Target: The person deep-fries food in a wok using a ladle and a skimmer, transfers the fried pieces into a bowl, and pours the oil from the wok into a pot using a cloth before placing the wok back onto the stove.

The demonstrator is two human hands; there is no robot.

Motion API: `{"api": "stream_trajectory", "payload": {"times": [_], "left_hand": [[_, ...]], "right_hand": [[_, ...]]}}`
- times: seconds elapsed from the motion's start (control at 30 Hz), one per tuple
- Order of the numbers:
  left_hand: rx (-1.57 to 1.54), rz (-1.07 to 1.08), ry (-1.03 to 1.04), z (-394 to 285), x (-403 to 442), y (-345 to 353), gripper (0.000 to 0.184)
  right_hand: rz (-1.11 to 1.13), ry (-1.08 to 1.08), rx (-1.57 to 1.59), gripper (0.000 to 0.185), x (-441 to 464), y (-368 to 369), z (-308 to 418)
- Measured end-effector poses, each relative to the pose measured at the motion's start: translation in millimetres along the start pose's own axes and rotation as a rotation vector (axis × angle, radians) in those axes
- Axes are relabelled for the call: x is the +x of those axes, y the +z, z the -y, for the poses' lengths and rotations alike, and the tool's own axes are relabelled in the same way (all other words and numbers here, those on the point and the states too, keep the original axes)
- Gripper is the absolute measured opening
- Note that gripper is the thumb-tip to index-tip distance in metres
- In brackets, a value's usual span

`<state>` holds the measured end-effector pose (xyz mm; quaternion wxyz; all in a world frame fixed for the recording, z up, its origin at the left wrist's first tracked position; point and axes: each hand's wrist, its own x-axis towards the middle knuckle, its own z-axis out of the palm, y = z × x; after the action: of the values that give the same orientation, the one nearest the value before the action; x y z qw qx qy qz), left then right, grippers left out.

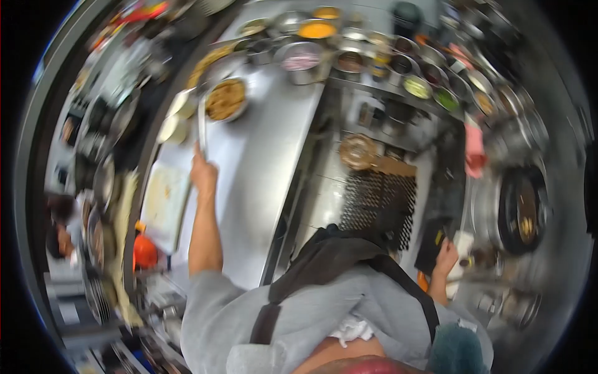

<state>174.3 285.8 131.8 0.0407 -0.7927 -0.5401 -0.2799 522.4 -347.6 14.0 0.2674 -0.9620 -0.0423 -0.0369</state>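
Note:
My left hand (204, 172) reaches forward over the steel worktop (265, 143), closed around a long, flat metal handle (201, 121). The handle points away from me, and its far end is too blurred to name. Just right of it sits a bowl of brown food (225, 100); two pale cups (172, 129) stand on its left. Closer to me lies a pale, stained cutting board (166, 202). On my other side, my right hand (445, 258) is closed low beside a dark panel (431, 246) and a whitish block (460, 246). What its fingers hold, if anything, is unclear.
Pots and containers of sauces and food, including an orange one (317, 28), line the far counter. At right stands a large black-rimmed pan (526, 212). A perforated dark mat (378, 202) covers part of the floor. Another person (62, 240) is at far left.

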Motion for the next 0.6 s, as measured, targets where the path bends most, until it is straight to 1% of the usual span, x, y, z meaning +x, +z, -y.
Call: {"api": "stream_trajectory", "payload": {"times": [0.03, 0.07, 0.1, 0.13, 0.17, 0.2, 0.23, 0.27, 0.3, 0.33, 0.37, 0.4, 0.43, 0.47, 0.5, 0.53, 0.57, 0.6], "left_hand": [[-0.062, 0.095, -0.063, -8.2, -11.3, 1.2, 0.073], [-0.191, 0.168, -0.051, -14.0, -22.4, 5.6, 0.072], [-0.271, 0.409, -0.252, -58.5, -32.2, -20.9, 0.069], [-0.473, 0.274, -0.067, -45.7, -51.2, 10.4, 0.067], [-0.64, 0.362, -0.13, -47.9, -67.8, 32.5, 0.068], [-0.847, 0.55, -0.247, -104.7, -83.1, 1.8, 0.071], [-1.003, 0.635, -0.316, -140.4, -98.3, -8.9, 0.068], [-1.147, 0.704, -0.41, -167.0, -109.1, -14.4, 0.065], [-1.241, 0.836, -0.434, -190.3, -117.0, -12.8, 0.06], [-1.331, 0.964, -0.462, -212.2, -123.6, -10.7, 0.055], [-1.395, 1.035, -0.499, -242.0, -129.5, -15.2, 0.05], [-1.456, 1.108, -0.541, -273.1, -134.1, -21.2, 0.046], [-1.478, 1.169, -0.551, -299.7, -138.3, -21.9, 0.045], [-1.503, 1.248, -0.508, -320.4, -141.1, -12.3, 0.044], [-1.515, 1.306, -0.486, -342.3, -142.4, -5.8, 0.044], [-1.527, 1.362, -0.466, -368.5, -144.6, -0.6, 0.044], [-1.454, 1.366, -0.435, -397.4, -145.4, -6.1, 0.041], [-1.449, 1.375, -0.432, -425.7, -144.2, -5.2, 0.041]], "right_hand": [[-0.179, 0.033, -0.015, 0.035, 8.1, -9.1, -24.4], [-0.375, 0.079, -0.012, 0.035, 13.0, -41.9, -7.9], [-0.463, 0.276, 0.179, 0.034, 21.4, -72.6, 3.9], [-0.611, 0.32, 0.22, 0.035, 34.0, -90.0, -19.5], [-0.724, 0.456, 0.683, 0.034, 45.1, -111.2, -16.6], [-0.797, 0.463, 0.786, 0.033, 61.1, -126.5, -42.0], [-0.831, 0.492, 0.625, 0.038, 76.0, -143.6, -55.1], [-0.828, 0.507, 0.508, 0.044, 96.7, -154.9, -67.7], [-0.824, 0.484, 0.407, 0.048, 115.8, -162.1, -79.1], [-0.774, 0.514, 0.309, 0.049, 136.3, -160.4, -103.3], [-0.72, 0.539, 0.351, 0.055, 156.8, -153.1, -123.5], [-0.738, 0.568, 0.402, 0.059, 174.8, -140.2, -135.8], [-0.632, 0.678, 0.659, 0.053, 178.9, -145.8, -109.0], [-0.536, 0.631, 0.792, 0.044, 192.5, -137.1, -113.2], [-0.527, 0.681, 1.213, 0.042, 200.9, -120.5, -113.1], [-0.578, 0.72, 1.402, 0.04, 216.5, -107.4, -108.2], [-0.573, 0.645, 1.588, 0.031, 226.7, -99.8, -99.2], [-0.515, 0.664, 1.749, 0.024, 241.6, -89.6, -102.8]]}}
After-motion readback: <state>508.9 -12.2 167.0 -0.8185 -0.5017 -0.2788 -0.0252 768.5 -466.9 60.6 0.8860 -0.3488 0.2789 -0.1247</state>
